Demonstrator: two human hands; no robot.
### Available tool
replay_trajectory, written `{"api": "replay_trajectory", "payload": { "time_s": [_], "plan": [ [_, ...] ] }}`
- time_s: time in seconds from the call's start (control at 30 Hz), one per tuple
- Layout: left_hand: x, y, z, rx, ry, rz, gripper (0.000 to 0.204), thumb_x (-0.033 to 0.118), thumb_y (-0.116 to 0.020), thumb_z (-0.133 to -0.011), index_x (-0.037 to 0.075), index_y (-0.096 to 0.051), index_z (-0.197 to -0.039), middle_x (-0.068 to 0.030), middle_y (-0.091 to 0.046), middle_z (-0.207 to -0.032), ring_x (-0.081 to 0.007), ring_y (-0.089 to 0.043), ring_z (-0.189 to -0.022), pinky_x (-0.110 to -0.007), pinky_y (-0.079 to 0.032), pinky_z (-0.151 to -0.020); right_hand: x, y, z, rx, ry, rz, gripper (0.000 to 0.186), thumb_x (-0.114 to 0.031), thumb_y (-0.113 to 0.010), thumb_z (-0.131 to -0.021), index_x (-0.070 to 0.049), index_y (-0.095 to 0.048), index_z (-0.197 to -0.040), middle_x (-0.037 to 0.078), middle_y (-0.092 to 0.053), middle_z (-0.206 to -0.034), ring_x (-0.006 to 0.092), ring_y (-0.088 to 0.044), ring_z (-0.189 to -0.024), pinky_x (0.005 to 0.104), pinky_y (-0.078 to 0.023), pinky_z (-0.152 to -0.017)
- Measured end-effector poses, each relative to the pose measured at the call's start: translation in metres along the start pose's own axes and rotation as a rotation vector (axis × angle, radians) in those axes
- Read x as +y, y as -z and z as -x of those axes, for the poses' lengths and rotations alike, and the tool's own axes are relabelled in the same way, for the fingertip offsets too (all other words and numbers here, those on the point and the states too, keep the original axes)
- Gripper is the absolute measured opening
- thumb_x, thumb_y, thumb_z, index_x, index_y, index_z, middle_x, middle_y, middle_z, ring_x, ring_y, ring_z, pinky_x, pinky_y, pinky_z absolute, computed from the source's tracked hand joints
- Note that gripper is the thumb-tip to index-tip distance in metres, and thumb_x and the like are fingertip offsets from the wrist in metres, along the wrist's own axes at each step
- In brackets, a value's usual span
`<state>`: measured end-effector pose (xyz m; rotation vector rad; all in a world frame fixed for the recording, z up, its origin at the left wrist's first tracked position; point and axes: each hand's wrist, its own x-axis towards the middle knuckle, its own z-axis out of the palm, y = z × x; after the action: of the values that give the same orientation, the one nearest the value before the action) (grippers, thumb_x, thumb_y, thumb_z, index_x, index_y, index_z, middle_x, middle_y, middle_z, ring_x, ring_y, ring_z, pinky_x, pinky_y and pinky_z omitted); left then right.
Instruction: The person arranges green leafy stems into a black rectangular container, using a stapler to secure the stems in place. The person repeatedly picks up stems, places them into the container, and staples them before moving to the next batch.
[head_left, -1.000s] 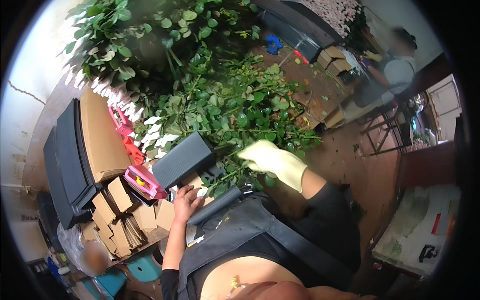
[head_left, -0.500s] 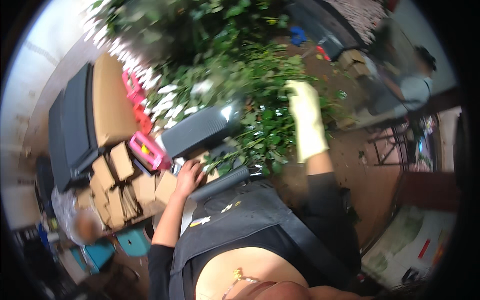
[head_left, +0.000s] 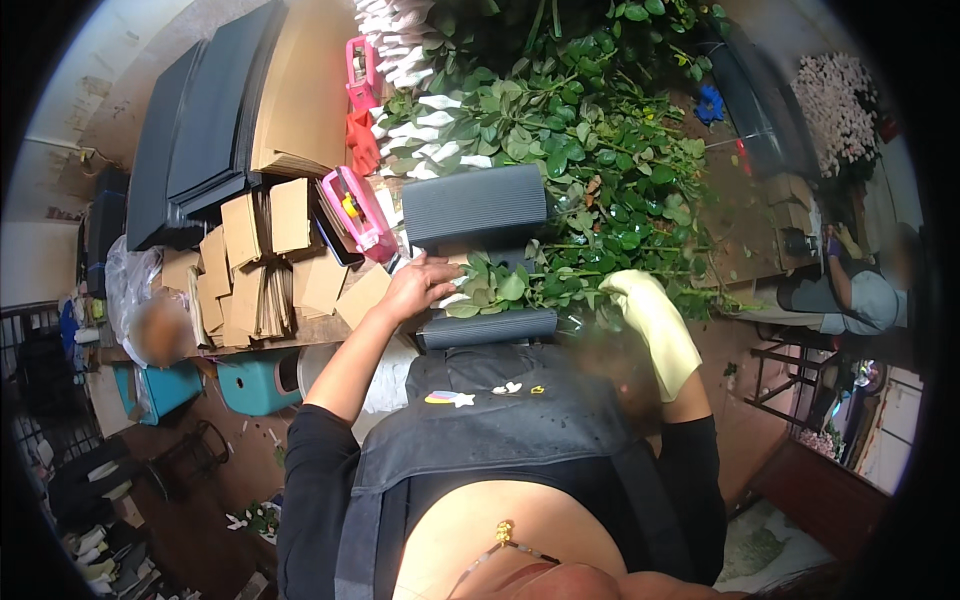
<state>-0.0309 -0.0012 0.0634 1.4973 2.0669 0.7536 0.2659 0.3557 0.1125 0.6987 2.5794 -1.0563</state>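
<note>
A dark grey corrugated sheet lies curled on the bench, its near edge rolled up beside my apron. Between the two edges rest leafy flower stems, leaves to the right. My bare left hand lies with fingers stretched at the sheet's left end, by the heads of these stems. A pale yellow glove covers my right hand; its fingers curl around the stems at the right, partly hidden by leaves. Beyond the sheet is a big heap of leafy stems with white-sleeved flower heads.
Left of the sheet stand a pink tape dispenser, brown cardboard pieces, and stacked dark sheets. A red object lies behind them. Teal stools stand below the bench. Another person sits at the far right.
My right hand has come nearer to me, from the heap to the stems in the curled sheet. My left hand stays at the sheet's left end. The whole view has shifted.
</note>
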Motion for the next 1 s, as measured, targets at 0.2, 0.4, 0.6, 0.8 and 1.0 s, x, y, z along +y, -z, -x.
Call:
{"api": "replay_trajectory", "payload": {
  "time_s": [0.2,0.4,0.6,0.8,1.0],
  "plan": [
    [0.023,-0.001,0.015,-0.039,0.034,0.031,0.054,0.027,-0.08,-0.082,0.017,-0.068,-0.134,-0.0046,-0.064,-0.142,-0.0342,-0.045,-0.145,-0.06,-0.023,-0.124,0.008,-0.019,0.023,0.083,-0.135,-0.162,0.017,-0.005,-0.061,-0.088,-0.003,-0.075,-0.098,0.011,-0.072,-0.088,0.0209,-0.063,-0.077,0.033,-0.052,-0.072],
    [0.021,-0.001,0.017,-0.139,0.072,0.087,0.069,0.014,-0.079,-0.074,0.016,-0.062,-0.141,-0.0036,-0.055,-0.153,-0.036,-0.03,-0.154,-0.064,-0.015,-0.125,-0.039,-0.007,0.001,-0.09,-0.175,0.445,0.022,-0.01,-0.07,-0.087,-0.016,-0.076,-0.108,0.012,-0.075,-0.104,0.036,-0.07,-0.099,0.0427,-0.057,-0.087],
    [0.026,0.0,0.016,-0.169,0.106,-0.083,0.067,0.017,-0.086,-0.068,0.019,-0.069,-0.133,0.0043,-0.061,-0.147,-0.0287,-0.037,-0.151,-0.066,-0.012,-0.125,-0.031,0.073,-0.018,-0.185,-0.242,0.253,0.03,-0.024,-0.07,-0.09,-0.014,-0.072,-0.117,0.011,-0.075,-0.11,0.0374,-0.07,-0.101,0.046,-0.056,-0.088],
    [0.028,0.011,0.004,-0.234,0.045,-0.147,0.075,0.023,-0.082,-0.07,0.016,-0.062,-0.142,0.003,-0.073,-0.128,-0.0278,-0.04,-0.149,-0.064,-0.011,-0.125,-0.077,0.104,-0.174,0.708,0.066,0.879,0.032,-0.024,-0.059,-0.095,-0.016,-0.069,-0.124,0.006,-0.067,-0.133,0.0259,-0.059,-0.128,0.0395,-0.039,-0.113],
    [0.022,-0.016,0.008,0.102,-0.042,0.028,0.014,0.01,-0.078,-0.085,0.008,-0.077,-0.099,-0.007,-0.072,-0.11,-0.0288,-0.066,-0.101,-0.042,-0.051,-0.088,-0.095,0.139,-0.207,0.542,-0.113,0.647,0.023,-0.018,-0.056,-0.096,-0.015,-0.075,-0.109,0.006,-0.072,-0.123,0.0197,-0.061,-0.124,0.0443,-0.036,-0.116]
  ]
}}
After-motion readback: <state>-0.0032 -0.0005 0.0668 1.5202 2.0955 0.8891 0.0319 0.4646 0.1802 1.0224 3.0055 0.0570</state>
